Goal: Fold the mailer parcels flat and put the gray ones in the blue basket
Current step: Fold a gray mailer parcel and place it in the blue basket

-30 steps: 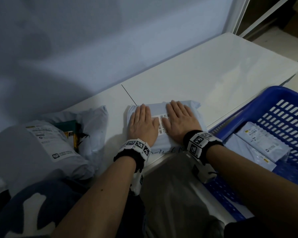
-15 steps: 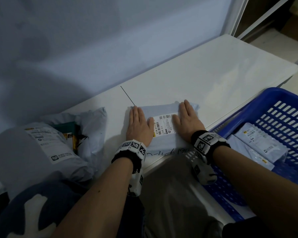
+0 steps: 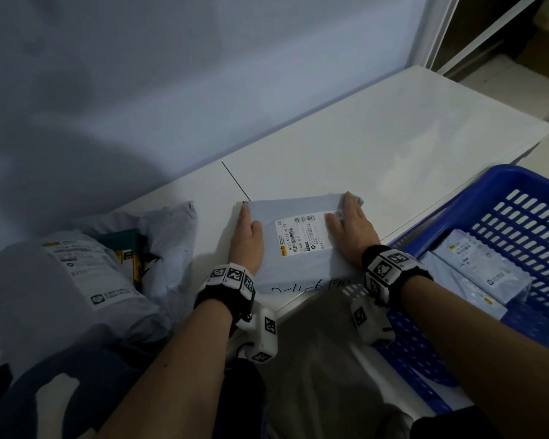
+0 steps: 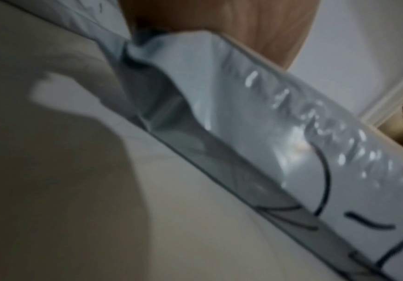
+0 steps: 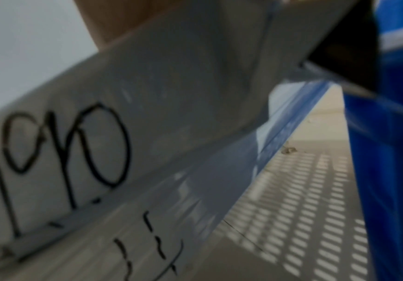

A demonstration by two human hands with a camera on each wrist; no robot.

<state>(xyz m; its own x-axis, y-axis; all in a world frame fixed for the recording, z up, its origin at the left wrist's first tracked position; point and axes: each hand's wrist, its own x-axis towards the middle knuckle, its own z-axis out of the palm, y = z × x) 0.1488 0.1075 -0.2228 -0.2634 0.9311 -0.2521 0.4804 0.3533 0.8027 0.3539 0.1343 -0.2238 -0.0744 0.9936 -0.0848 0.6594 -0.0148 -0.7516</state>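
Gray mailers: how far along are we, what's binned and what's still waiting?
Done: two gray mailers lie flat in the blue basket. In hand: the left hand and right hand press a third parcel flat on the white table, not yet binned. Left: the puffy parcels piled at the table's left, unfolded.

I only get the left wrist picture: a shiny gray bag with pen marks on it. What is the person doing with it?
Observer: Pressing it flat. The left hand lies on the left edge of the gray mailer, the right hand on its right edge, fingers straight.
Operator: Is a basket nearby?
Observer: Yes, a blue basket stands just right of the mailer.
Operator: Anything in it?
Observer: Labelled gray parcels already lie flat inside; I make out two.
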